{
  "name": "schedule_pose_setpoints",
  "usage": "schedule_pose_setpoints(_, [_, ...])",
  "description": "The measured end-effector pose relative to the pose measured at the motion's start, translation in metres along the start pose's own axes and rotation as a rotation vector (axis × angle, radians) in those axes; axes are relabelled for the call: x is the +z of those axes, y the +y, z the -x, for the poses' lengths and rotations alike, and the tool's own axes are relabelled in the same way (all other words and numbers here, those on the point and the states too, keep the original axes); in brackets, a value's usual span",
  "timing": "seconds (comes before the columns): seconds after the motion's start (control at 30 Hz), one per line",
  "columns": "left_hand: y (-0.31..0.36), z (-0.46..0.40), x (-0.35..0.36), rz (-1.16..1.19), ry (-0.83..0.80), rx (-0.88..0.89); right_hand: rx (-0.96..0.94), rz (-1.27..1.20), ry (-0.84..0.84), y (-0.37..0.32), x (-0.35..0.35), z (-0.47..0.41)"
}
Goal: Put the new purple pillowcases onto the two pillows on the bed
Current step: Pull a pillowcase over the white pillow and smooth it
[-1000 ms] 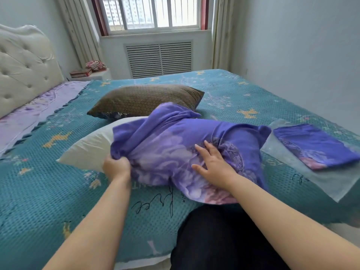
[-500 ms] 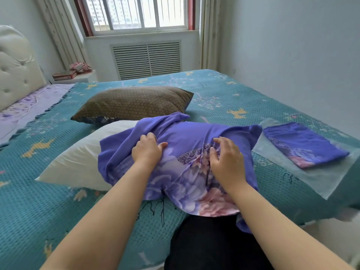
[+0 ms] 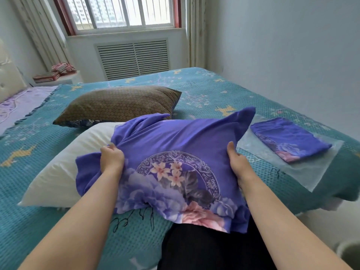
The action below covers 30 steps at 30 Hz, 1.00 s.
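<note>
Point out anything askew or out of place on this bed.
The purple pillowcase is bunched over only part of the white pillow, whose left end sticks out bare. The brown pillow lies mid-bed, away from the headboard.

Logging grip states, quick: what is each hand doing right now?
Left hand: grips the purple pillowcase bunched at its open end.
Right hand: holds the pillowcase's right edge.

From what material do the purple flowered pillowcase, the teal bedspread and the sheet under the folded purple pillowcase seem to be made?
Purple flowered pillowcase: thin, smooth printed cloth, probably cotton or polyester; it drapes in soft folds. Teal bedspread: thick woven textile with a waffle-like grid. Sheet under the folded purple pillowcase: translucent, maybe plastic or non-woven wrapping; the teal shows through.
</note>
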<state>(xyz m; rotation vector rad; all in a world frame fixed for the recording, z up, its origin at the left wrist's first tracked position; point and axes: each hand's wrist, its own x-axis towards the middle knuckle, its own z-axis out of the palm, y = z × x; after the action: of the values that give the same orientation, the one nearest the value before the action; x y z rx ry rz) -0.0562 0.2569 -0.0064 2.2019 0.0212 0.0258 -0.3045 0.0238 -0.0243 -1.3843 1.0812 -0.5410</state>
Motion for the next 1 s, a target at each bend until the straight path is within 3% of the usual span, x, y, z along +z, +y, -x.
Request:
schedule_pose_setpoints(0.1, [-0.004,-0.002,-0.006,-0.205,-0.115,0.174,0.005,-0.110,0.035,-0.010,0.002,-0.003])
schedule_pose_setpoints(0.2, [-0.006,-0.006,-0.015,-0.480,-0.194,0.237,-0.034,-0.181,0.074,-0.013,0.000,-0.007])
schedule_pose_setpoints(0.3, [0.009,-0.006,-0.020,-0.718,-0.121,0.331,-0.010,-0.330,0.038,-0.020,-0.003,-0.009])
schedule_pose_setpoints(0.43, [0.037,-0.003,-0.006,-0.785,-0.027,0.580,0.025,-0.439,0.024,-0.023,-0.003,-0.015])
schedule_pose_setpoints(0.5, [0.044,-0.001,0.009,-0.795,-0.062,0.710,-0.020,-0.293,0.138,-0.019,-0.003,-0.025])
schedule_pose_setpoints(0.6, [0.049,0.003,0.030,-0.841,-0.150,0.763,-0.180,0.423,0.411,-0.018,-0.008,-0.036])
schedule_pose_setpoints(0.63, [0.052,0.004,0.035,-0.840,-0.160,0.740,-0.272,0.547,0.422,-0.019,-0.009,-0.038])
schedule_pose_setpoints(0.8, [0.072,0.000,0.049,-0.899,-0.134,0.665,-0.470,0.650,0.027,-0.024,0.016,-0.023])
schedule_pose_setpoints(0.9, [0.081,-0.004,0.060,-0.833,-0.142,0.667,-0.555,0.891,-0.051,-0.014,0.029,-0.002])
schedule_pose_setpoints(1.0, [0.090,-0.004,0.072,-0.752,-0.179,0.621,-0.539,0.814,-0.102,-0.011,0.026,0.005])
